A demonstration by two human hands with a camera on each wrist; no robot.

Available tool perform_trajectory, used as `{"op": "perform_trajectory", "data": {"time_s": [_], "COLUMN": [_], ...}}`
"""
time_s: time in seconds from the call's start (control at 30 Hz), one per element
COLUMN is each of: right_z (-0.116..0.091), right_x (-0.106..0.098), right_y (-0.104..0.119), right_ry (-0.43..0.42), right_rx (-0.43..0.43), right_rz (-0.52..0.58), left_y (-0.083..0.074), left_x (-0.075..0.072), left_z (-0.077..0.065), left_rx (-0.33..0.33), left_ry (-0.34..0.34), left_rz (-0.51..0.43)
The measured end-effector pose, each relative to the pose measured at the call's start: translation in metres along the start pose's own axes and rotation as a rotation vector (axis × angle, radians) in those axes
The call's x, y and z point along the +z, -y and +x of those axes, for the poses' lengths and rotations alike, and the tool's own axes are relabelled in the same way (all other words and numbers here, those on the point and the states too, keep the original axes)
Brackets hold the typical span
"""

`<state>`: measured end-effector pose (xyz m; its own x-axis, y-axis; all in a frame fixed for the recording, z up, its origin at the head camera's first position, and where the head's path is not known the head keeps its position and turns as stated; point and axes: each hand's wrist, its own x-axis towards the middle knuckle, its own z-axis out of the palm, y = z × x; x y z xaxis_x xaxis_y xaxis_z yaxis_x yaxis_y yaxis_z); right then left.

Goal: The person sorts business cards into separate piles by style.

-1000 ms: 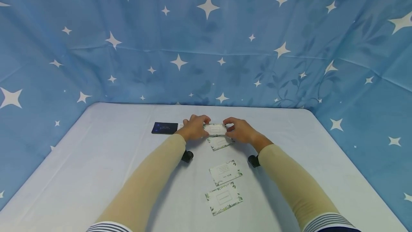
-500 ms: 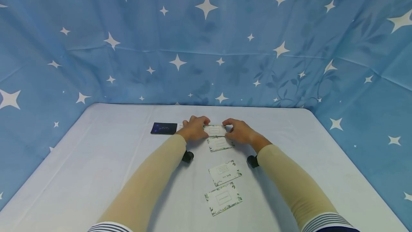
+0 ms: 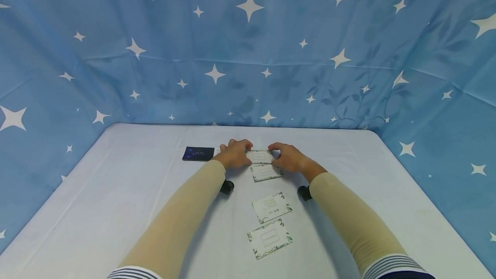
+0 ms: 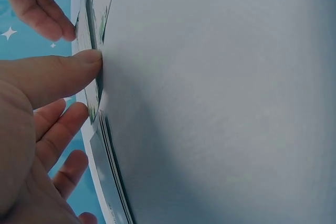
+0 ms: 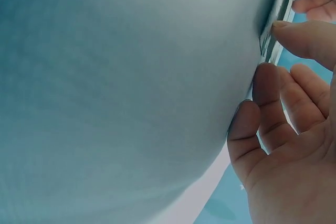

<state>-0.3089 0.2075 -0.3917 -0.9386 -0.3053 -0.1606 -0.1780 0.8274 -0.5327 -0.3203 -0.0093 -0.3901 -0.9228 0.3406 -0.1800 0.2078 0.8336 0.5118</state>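
A white business card (image 3: pixel 260 156) with a green leaf border lies near the back of the table. My left hand (image 3: pixel 234 154) holds its left end between thumb and fingers, and my right hand (image 3: pixel 290 158) does the same at its right end. In the left wrist view, the thumb (image 4: pixel 86 61) presses the near edge. The right wrist view has the other thumb (image 5: pixel 286 31) on that edge too. Just in front lies a second leaf-bordered card (image 3: pixel 267 172), partly under the right fingertips. Closer to me are a card with printed text (image 3: pixel 272 207) and one with a framed centre (image 3: pixel 270 239).
Left of my left hand lies a dark blue card (image 3: pixel 198 153). A pale stack (image 4: pixel 109 169) appears beside the held card in the left wrist view, mostly behind my hand in the head view. A blue starry curtain (image 3: pixel 248 55) hangs behind the white table (image 3: pixel 97 210).
The held card has come slightly toward me, and the card in front of it has turned a little straighter. Both hands keep their grip and have hardly moved.
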Motion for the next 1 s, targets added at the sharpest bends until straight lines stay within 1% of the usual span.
{"op": "perform_trajectory", "data": {"time_s": [0.23,0.4,0.5,0.67,0.83,0.93,1.0], "right_z": [-0.001,-0.003,-0.009,-0.021,-0.032,-0.038,-0.040], "right_x": [-0.001,-0.001,-0.002,-0.007,-0.010,-0.009,-0.007], "right_y": [-0.003,-0.005,-0.007,-0.010,-0.010,-0.010,-0.010], "right_ry": [-0.004,-0.009,-0.005,0.027,0.070,0.091,0.096], "right_rx": [0.006,0.004,0.012,0.019,0.003,0.000,-0.005], "right_rz": [0.018,0.031,0.028,0.042,0.056,0.065,0.068], "left_y": [0.001,0.001,0.001,-0.003,-0.008,-0.011,-0.011], "left_x": [0.002,0.003,0.004,0.004,0.006,0.010,0.013], "left_z": [0.000,-0.004,-0.009,-0.021,-0.034,-0.040,-0.043], "left_rx": [0.017,0.018,0.026,0.077,0.139,0.154,0.152], "left_ry": [-0.014,-0.025,-0.024,-0.004,0.037,0.046,0.052], "left_rz": [0.021,0.006,-0.010,-0.026,0.028,0.061,0.072]}}
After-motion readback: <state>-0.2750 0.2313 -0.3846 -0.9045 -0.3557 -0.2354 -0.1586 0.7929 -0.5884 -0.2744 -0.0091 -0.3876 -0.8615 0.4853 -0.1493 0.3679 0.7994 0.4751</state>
